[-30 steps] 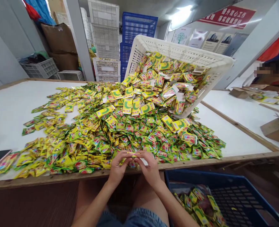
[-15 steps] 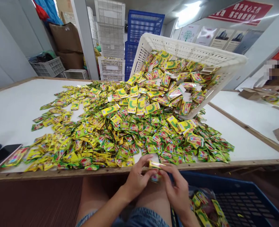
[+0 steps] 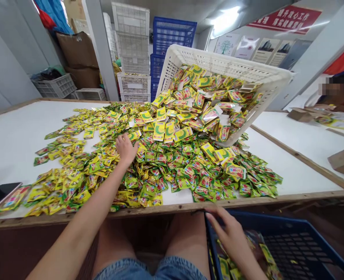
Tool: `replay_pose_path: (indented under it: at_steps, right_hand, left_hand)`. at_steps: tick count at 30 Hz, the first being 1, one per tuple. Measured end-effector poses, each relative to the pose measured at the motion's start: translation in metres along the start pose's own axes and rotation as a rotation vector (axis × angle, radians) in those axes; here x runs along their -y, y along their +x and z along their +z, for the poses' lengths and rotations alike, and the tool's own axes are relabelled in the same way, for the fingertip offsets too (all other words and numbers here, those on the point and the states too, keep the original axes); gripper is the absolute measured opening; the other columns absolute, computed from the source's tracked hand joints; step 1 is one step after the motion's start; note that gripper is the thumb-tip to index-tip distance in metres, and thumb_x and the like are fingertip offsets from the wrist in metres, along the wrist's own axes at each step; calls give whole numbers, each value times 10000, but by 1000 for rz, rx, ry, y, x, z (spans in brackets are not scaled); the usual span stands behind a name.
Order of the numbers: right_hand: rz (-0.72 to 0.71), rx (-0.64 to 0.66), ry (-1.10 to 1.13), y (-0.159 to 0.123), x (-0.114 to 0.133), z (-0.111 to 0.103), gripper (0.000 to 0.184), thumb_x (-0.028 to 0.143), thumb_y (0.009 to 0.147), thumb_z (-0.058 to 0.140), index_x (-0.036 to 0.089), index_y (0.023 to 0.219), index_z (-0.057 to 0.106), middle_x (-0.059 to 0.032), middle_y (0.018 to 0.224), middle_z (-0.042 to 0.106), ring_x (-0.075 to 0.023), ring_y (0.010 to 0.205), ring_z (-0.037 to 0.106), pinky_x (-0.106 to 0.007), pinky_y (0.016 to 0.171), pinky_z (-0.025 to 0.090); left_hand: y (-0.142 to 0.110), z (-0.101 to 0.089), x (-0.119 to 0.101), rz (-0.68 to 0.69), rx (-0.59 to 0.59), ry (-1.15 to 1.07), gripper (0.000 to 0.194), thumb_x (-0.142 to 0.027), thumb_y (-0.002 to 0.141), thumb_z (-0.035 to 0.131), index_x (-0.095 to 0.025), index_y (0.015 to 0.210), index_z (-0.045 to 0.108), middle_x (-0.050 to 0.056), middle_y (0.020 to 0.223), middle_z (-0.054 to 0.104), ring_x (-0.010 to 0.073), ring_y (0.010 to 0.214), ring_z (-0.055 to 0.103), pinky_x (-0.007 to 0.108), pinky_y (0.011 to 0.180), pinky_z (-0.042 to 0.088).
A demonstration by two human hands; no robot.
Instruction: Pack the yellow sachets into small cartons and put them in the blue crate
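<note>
My left hand (image 3: 126, 149) reaches over the heap of small shiny packets (image 3: 157, 157), its thumb apart from the fingers. Its fingers are at the left end of a flat yellow box (image 3: 135, 135), partly covering it; the box still lies on the heap. My right hand (image 3: 228, 229) hovers over the near left rim of a blue basket (image 3: 288, 225), below the table edge, with its fingers apart and nothing visible in them. Inside that basket lie several filled yellow boxes (image 3: 266, 253), partly hidden by my right forearm.
A tilted white crate (image 3: 230, 58) spills small yellow cartons (image 3: 205, 99) onto the packets. A phone (image 3: 2, 196) rests at the table's left front corner. Wooden strips (image 3: 172, 209) edge the table. Another person (image 3: 339, 89) is at the far right, near open cardboard boxes (image 3: 301, 114).
Both hands were together at the table's front edge around a small box and a packet. They have parted: the left went forward onto the heap, the right moved to the basket without the box.
</note>
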State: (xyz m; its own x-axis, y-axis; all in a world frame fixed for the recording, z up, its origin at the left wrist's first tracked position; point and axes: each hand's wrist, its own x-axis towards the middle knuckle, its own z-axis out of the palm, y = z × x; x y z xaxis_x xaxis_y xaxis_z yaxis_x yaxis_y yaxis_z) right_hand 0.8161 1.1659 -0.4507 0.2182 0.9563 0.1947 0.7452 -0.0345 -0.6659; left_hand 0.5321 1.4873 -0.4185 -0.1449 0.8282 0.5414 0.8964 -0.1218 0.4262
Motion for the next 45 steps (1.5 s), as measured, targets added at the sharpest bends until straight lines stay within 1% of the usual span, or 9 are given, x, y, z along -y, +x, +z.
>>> replay_pose_path:
  at_steps: [3,6,13,18,23,28,33,41,45]
  right_hand:
    - [-67,72,120,17,34,31,225,347,863,445,201,931,603,-73,919,653,-213,880,593,-328,796,451]
    - [-94,116,227,26,51,49,196,318,871,448,203,908,601,-58,892,649,-199,856,589,-307,766,446]
    - [-278,19,270,80,80,83,137,211,861,455,192,861,590,-45,825,609,-175,794,559,-283,720,420]
    - [-430,37,292,130,116,115,131,165,834,464,190,837,592,-46,840,603,-166,789,556,-278,733,422]
    - [-428,67,377,125,128,134,131,185,831,473,196,831,604,-38,835,618,-163,795,565,-274,729,421]
    - [-102,73,728,119,115,138,196,350,812,528,178,838,619,-35,771,640,-164,727,597,-277,680,457]
    - [212,175,1306,131,133,132,380,482,717,616,177,941,584,-63,976,649,-179,856,628,-281,712,492]
    - [192,-5,1319,119,122,123,319,359,714,654,181,944,525,-41,905,648,-174,813,618,-313,725,504]
    - [-3,-70,1020,116,106,82,242,326,768,588,202,954,496,-20,905,627,-161,827,592,-299,761,471]
  left_hand:
    - [25,2,10,70,133,-9,718,-444,668,639,-132,1264,388,199,1269,471,371,1187,380,467,948,287]
    - [44,-2,22,74,269,-38,552,-422,664,643,-127,1118,540,183,1112,599,364,1059,500,446,879,347]
    - [15,-41,36,21,32,-303,444,-428,803,441,-123,1110,537,109,1012,630,234,872,581,308,749,417]
    - [-23,-53,25,-27,585,-595,361,-460,611,640,-136,770,637,-3,643,612,151,569,522,249,578,396]
    - [-18,-47,14,-47,623,-624,323,-455,550,676,-146,574,587,-36,510,536,138,522,482,237,541,371]
    - [-23,-69,13,-68,611,-696,382,-486,604,652,-121,717,638,25,631,632,181,604,557,266,584,418]
    - [-65,-101,1,-164,614,-1097,474,-414,629,702,-133,1006,641,101,968,693,226,858,625,302,772,466]
    - [-129,-89,-18,-318,764,-1247,378,-328,657,704,-153,987,653,72,923,705,219,896,624,308,818,463]
    - [-141,-80,-29,-406,842,-1239,275,-328,636,710,-136,823,651,41,693,684,172,641,620,285,676,481]
